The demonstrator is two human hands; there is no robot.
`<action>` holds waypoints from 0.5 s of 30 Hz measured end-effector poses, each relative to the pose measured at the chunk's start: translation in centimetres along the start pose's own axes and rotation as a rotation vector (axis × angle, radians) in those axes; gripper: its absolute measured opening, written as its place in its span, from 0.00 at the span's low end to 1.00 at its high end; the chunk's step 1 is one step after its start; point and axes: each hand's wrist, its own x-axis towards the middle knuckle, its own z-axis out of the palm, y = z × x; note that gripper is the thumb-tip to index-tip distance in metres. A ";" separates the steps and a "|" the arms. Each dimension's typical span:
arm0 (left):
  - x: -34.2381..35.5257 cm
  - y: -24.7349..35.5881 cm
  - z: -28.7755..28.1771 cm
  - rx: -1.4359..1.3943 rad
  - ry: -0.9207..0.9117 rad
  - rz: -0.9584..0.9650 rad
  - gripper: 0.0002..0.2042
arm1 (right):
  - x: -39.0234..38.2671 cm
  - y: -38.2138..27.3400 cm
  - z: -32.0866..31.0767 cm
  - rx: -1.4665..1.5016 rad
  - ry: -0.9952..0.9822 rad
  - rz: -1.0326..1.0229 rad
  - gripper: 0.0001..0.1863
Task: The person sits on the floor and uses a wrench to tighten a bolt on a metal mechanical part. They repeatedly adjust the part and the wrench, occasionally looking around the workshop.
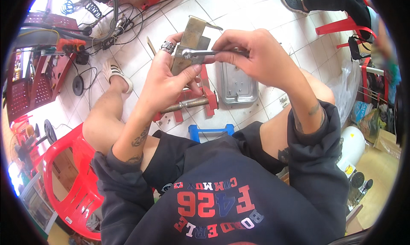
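Observation:
My left hand is wrapped round a worn metal bracket with bent plates and a narrow tab at its upper end. In my right hand, pinched between thumb and fingers, is a steel wrench. The wrench's ring-like end lies against the bracket's face, close to my left fingers. Whether a nut or bolt sits inside that end is too small to tell. Below my hands stands a red clamp-like frame with a threaded rod, partly hidden by my left hand and wrist.
A metal tray with several small fasteners lies on the tiled floor. A blue stool is between my legs. Red chair at left, cables beyond it. Another person's leg shows far right, above a white tank.

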 end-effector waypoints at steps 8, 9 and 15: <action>-0.6 0.4 0.4 -0.063 -0.062 -0.082 0.25 | 0.0 -0.3 -0.5 0.002 -0.026 0.158 0.08; -0.7 0.7 0.4 -0.073 -0.073 -0.095 0.24 | 0.1 -0.6 -0.6 -0.015 -0.004 0.154 0.09; -0.9 -0.1 0.9 0.053 -0.048 -0.102 0.21 | 0.1 0.1 -1.2 -0.030 -0.057 0.158 0.11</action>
